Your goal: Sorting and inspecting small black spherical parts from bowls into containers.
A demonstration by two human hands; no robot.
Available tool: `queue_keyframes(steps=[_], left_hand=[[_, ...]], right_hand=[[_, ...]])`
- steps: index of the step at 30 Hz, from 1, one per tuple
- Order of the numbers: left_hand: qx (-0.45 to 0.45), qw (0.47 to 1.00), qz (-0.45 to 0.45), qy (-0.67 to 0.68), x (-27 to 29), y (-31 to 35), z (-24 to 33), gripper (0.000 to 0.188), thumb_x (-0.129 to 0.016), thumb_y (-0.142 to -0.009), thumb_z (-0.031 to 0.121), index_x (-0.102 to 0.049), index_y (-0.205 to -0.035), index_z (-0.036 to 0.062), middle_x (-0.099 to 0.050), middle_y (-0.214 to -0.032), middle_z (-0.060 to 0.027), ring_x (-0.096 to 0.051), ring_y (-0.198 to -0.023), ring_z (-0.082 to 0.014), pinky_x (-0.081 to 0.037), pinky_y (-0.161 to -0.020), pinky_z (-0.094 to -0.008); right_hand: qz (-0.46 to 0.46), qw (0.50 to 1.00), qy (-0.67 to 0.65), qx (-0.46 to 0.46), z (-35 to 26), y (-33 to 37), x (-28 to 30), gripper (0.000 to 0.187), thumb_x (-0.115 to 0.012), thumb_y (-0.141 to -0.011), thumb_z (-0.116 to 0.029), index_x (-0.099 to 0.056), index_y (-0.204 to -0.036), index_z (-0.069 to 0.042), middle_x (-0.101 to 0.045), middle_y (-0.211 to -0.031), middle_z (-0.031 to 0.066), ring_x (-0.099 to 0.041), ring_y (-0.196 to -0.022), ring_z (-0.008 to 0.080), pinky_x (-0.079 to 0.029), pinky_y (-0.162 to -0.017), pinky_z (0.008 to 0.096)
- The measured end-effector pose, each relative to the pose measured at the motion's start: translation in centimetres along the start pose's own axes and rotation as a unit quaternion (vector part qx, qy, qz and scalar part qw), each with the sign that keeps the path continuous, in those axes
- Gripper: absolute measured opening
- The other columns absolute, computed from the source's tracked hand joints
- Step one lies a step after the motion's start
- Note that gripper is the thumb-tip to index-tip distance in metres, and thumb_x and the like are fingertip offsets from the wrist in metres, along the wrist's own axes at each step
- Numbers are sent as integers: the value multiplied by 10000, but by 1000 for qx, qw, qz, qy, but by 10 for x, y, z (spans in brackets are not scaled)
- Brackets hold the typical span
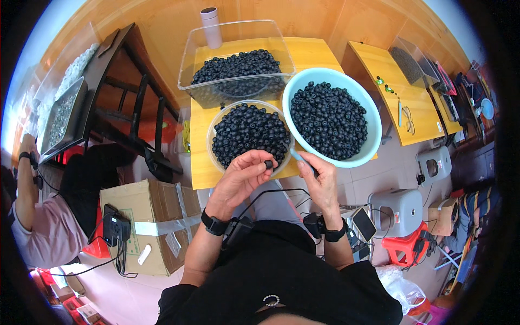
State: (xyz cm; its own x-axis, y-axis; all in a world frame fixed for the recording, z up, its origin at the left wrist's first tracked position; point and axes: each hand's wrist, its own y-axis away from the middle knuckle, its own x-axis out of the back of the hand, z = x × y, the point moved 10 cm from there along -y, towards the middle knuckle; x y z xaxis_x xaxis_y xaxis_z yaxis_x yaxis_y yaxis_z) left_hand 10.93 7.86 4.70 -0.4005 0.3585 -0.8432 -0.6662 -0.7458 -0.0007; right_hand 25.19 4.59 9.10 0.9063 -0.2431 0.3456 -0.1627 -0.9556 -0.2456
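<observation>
Three containers are standing close together on the yellow counter (200,174): a clear rectangular bin (238,80) is sitting at the back, holding a heap of dark round beads (238,66); a round clear tub (210,142) is resting in front of it, also carrying a heap of beads; and a pale blue basin (374,123) is standing to the right, holding a broad pile of the same. Both forearms are reaching up from below, with the wrists wearing black bands. The left hand (241,177) is pinching a single bead (268,164) between thumb and fingertips, near the tub's front rim. The right hand (324,181) is gripping a slim blue tool (296,155), which is pointing up and leftward, between tub and basin. The pinched bead is lying left of the tool, apart from it.
</observation>
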Motion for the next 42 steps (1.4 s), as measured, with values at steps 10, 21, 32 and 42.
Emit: queue_keyframes(steps=[10,21,32,42], left_hand=[[-6,999,28,-42,5,2,1,177,-597,-849,16,-578,-1024,20,-621,-987,-93,-604,-808,-105,-509,-734,-214],[32,992,21,-122,10,10,-2,166,-655,-788,-8,-550,-908,38,-595,-868,-25,-616,-726,-101,-525,-674,-225],[74,992,72,-76,24,17,-35,192,-665,-799,35,-537,-940,59,-599,-905,-27,-616,-805,-104,-531,-692,-224],[-85,868,303,-384,95,45,36,109,-616,-792,-21,-596,-899,-11,-616,-804,-51,-607,-691,-102,-525,-627,-232]], right_hand=[[-60,993,-100,-5,-28,-4,-28,228,-706,-750,-61,-648,-959,11,-575,-730,6,-490,-611,30,-365,-503,191],[-150,916,-332,-166,1,8,-63,96,-670,-794,-45,-620,-864,-2,-603,-768,-8,-534,-656,37,-426,-605,175],[-184,966,-93,-156,13,20,-48,216,-716,-726,-19,-654,-933,-34,-559,-699,-42,-496,-649,25,-401,-583,175],[182,974,-108,-77,27,-41,89,359,-652,-795,-13,-575,-1146,-5,-622,-885,34,-568,-834,84,-459,-745,211]])
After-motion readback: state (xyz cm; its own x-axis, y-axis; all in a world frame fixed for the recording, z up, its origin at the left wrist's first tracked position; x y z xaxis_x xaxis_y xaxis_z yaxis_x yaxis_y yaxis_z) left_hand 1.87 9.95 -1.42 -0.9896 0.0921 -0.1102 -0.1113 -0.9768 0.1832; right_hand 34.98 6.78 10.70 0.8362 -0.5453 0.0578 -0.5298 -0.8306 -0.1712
